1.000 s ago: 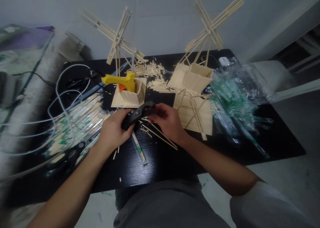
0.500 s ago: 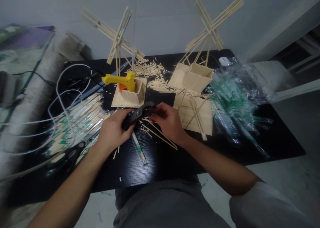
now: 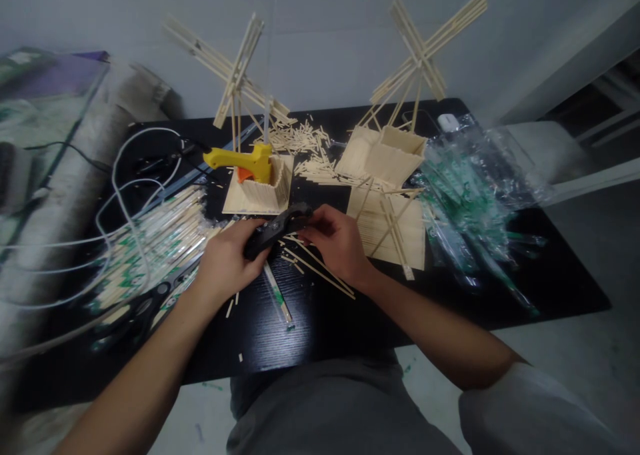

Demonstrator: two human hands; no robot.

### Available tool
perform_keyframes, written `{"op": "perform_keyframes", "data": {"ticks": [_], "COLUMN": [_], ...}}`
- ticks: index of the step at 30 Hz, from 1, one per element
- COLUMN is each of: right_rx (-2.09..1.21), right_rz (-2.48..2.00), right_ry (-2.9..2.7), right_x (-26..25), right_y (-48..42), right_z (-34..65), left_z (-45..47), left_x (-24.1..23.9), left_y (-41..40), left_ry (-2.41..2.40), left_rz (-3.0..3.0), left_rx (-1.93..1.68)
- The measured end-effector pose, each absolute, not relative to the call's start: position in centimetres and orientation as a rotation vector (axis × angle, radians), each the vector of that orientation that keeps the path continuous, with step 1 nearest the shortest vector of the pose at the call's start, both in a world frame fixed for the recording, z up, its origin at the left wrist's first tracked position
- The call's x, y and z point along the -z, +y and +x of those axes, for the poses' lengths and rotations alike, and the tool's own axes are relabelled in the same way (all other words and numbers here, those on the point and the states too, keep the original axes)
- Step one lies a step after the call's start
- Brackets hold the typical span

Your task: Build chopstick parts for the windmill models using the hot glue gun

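My left hand (image 3: pixel 227 255) is wrapped around a black hand tool (image 3: pixel 277 230) that looks like a pair of cutters; its exact kind is unclear. At the tool's far end, my right hand (image 3: pixel 340 242) has its fingers pinched together, and whatever they hold is hidden. Below the hands lie loose thin wooden sticks (image 3: pixel 325 268) and a wrapped pair of chopsticks (image 3: pixel 278 292). Just beyond the tool, a yellow glue gun (image 3: pixel 240 160) rests in a small stick-walled box (image 3: pixel 265 194) on a square base.
Wrapped chopsticks (image 3: pixel 150 248) are heaped at left, beside scissors (image 3: pixel 150 305) and a white cable (image 3: pixel 119 188). Two stick windmills (image 3: pixel 235 85) stand at the back. Cut stick pieces (image 3: pixel 300 142) lie between them. A flat stick panel (image 3: pixel 400 225) and torn plastic wrappers (image 3: pixel 460 188) are at right.
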State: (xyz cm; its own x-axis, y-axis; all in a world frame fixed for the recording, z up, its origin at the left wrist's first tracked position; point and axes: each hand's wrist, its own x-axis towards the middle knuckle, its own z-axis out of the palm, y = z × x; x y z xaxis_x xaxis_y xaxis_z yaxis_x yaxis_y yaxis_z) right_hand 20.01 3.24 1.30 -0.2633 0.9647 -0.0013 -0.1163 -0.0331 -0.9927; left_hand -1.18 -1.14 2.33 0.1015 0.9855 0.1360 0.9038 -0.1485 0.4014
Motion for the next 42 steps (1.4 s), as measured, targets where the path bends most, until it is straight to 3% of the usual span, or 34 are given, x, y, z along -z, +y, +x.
{"op": "perform_keyframes", "data": {"ticks": [42], "right_rx": [-1.479], "right_rz": [-0.956], "right_ry": [-1.315], "right_x": [-1.44], "right_y": [3.3], "right_z": [20.08], "left_z": [-1.08], "left_x": [-2.55], "left_y": [-1.24], "left_ry": [1.908], "left_rz": [2.183], "left_rx": [-0.488]}}
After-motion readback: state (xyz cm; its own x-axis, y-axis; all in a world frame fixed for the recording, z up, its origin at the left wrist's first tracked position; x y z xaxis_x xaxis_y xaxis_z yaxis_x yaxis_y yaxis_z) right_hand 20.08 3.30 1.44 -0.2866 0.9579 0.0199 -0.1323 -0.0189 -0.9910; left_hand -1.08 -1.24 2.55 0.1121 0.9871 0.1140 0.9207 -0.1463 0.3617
